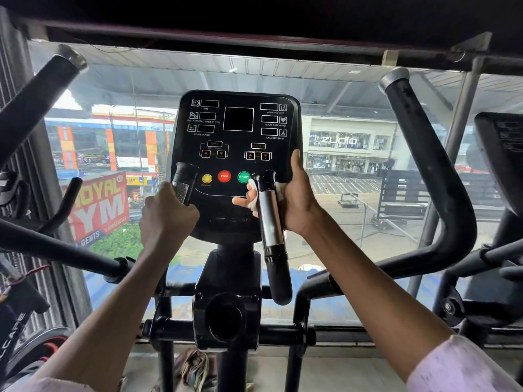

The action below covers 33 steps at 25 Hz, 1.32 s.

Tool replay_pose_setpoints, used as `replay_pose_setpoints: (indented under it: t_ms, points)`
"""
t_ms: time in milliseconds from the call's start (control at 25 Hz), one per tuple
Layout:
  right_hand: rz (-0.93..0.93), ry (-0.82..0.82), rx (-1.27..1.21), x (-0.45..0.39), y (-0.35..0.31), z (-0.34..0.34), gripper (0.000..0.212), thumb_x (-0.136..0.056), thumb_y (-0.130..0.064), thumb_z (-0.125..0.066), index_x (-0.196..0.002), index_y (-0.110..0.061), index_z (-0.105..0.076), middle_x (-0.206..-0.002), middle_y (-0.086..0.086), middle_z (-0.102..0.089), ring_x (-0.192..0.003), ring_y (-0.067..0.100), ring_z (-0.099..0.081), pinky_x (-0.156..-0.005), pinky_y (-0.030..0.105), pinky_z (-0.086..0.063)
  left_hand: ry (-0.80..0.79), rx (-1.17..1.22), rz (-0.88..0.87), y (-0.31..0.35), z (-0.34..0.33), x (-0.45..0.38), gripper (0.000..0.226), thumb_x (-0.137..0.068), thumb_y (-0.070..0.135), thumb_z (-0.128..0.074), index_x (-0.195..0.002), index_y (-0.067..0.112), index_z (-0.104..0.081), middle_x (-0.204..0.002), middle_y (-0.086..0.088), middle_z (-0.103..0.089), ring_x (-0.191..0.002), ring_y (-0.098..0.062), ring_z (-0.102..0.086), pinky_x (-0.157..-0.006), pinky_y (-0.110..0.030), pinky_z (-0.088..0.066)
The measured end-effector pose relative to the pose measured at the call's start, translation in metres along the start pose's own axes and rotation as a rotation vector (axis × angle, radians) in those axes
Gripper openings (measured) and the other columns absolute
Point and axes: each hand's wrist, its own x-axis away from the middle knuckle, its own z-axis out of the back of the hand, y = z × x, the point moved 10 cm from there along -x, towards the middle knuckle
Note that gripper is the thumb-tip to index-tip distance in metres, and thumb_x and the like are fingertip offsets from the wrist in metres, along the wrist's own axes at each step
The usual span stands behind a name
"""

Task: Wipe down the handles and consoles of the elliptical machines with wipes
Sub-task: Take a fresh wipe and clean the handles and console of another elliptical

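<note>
The black console (236, 142) of an elliptical machine faces me, with yellow, red and green buttons along its lower part. Two short fixed handles with metal sensor plates stand in front of it. My left hand (167, 215) grips the left fixed handle (184, 181) from below. My right hand (294, 199) is wrapped round the right fixed handle (270, 219), holding a white wipe (254, 195) against its metal part; the thumb points up along the console's right edge. Most of the wipe is hidden behind the handle.
Long black moving handles rise at the left (36, 100) and at the right (424, 154). A second console (501, 154) shows at the right edge. A large window (353, 171) lies behind. A crumpled rag (195, 369) lies on the floor by the machine's post.
</note>
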Motion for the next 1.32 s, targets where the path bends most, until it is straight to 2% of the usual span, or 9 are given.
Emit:
replay_pose_setpoints:
  t_ms: [80,160,320,520,680,840,1040,1120,1320]
  points:
    - [-0.029,-0.012,0.006,0.001,0.009,-0.001,0.1,-0.073,-0.095,-0.034,-0.088,0.001,-0.058,-0.071,0.017,-0.055,-0.104,0.038,-0.052,-0.089,0.045,-0.057,-0.001,-0.002,0.005,0.0,0.001,0.0,0.023,-0.074,0.012,-0.061,-0.093,0.009,-0.05,-0.08,-0.013,-0.053,-0.071,-0.034,-0.049,-0.061,-0.038,-0.038]
    - [-0.083,-0.067,0.047,0.012,0.033,0.01,0.095,-0.077,-0.093,-0.03,-0.084,-0.003,-0.061,-0.074,0.016,-0.05,-0.075,0.034,-0.063,-0.119,0.058,-0.027,-0.011,-0.006,0.016,0.0,0.001,0.001,0.023,-0.074,0.012,-0.06,-0.094,0.009,-0.049,-0.081,-0.013,-0.051,-0.074,-0.034,-0.048,-0.064,-0.038,-0.039]
    - [-0.108,-0.11,0.168,0.035,0.051,0.029,0.107,-0.078,-0.093,-0.026,-0.104,0.003,-0.066,-0.09,0.018,-0.061,-0.083,0.036,-0.061,-0.117,0.062,-0.028,-0.022,-0.01,0.024,-0.001,0.0,0.0,0.022,-0.074,0.012,-0.059,-0.094,0.009,-0.049,-0.077,-0.009,-0.046,-0.076,-0.034,-0.045,-0.066,-0.039,-0.037]
    - [0.032,0.052,0.267,0.037,0.012,0.017,0.113,-0.078,-0.092,-0.03,-0.121,0.007,-0.062,-0.112,0.025,-0.063,-0.107,0.039,-0.058,-0.094,0.047,-0.052,-0.016,-0.011,0.012,0.003,0.004,0.003,0.022,-0.075,0.011,-0.058,-0.095,0.007,-0.048,-0.072,-0.005,-0.041,-0.075,-0.033,-0.044,-0.066,-0.039,-0.037]
    - [-0.024,0.105,0.436,0.054,0.032,0.018,0.103,-0.085,-0.087,-0.023,-0.111,0.004,-0.063,-0.091,0.017,-0.066,-0.103,0.041,-0.057,-0.099,0.046,-0.051,-0.024,-0.003,0.003,0.005,0.005,0.006,0.021,-0.075,0.009,-0.058,-0.093,0.007,-0.048,-0.071,-0.004,-0.042,-0.073,-0.032,-0.046,-0.064,-0.038,-0.035]
    - [-0.102,0.074,0.642,0.076,0.053,0.03,0.096,-0.094,-0.077,-0.013,-0.109,0.003,-0.065,-0.103,0.028,-0.064,-0.096,0.036,-0.064,-0.089,0.032,-0.054,-0.014,-0.006,0.021,0.003,0.005,0.005,0.024,-0.075,0.01,-0.059,-0.097,0.008,-0.05,-0.083,-0.011,-0.051,-0.076,-0.033,-0.046,-0.066,-0.039,-0.038]
    - [0.343,0.69,1.309,0.084,-0.013,0.024,0.042,-0.103,-0.037,-0.051,-0.085,-0.003,-0.068,-0.076,0.012,-0.067,-0.075,0.028,-0.063,-0.076,0.033,-0.044,-0.013,-0.008,0.035,0.007,0.008,0.009,0.026,-0.077,0.007,-0.057,-0.102,0.007,-0.051,-0.084,-0.009,-0.045,-0.078,-0.031,-0.042,-0.068,-0.04,-0.036]
    - [0.565,0.892,1.694,0.102,-0.008,0.001,0.023,-0.1,-0.019,-0.056,-0.107,-0.003,-0.07,-0.09,0.015,-0.074,-0.086,0.033,-0.068,-0.092,0.04,-0.049,-0.008,-0.016,0.037,0.008,0.009,0.012,0.027,-0.078,0.007,-0.058,-0.104,0.007,-0.051,-0.081,-0.007,-0.042,-0.079,-0.03,-0.041,-0.069,-0.04,-0.035]
    - [0.888,1.015,1.976,0.133,0.059,-0.003,0.055,-0.091,0.0,-0.059,-0.145,-0.004,-0.05,-0.144,0.01,-0.057,-0.138,0.023,-0.05,-0.114,0.05,-0.036,0.002,-0.033,0.041,0.007,0.009,0.011,0.024,-0.078,0.011,-0.059,-0.101,0.009,-0.051,-0.085,-0.01,-0.044,-0.079,-0.031,-0.041,-0.071,-0.039,-0.036]
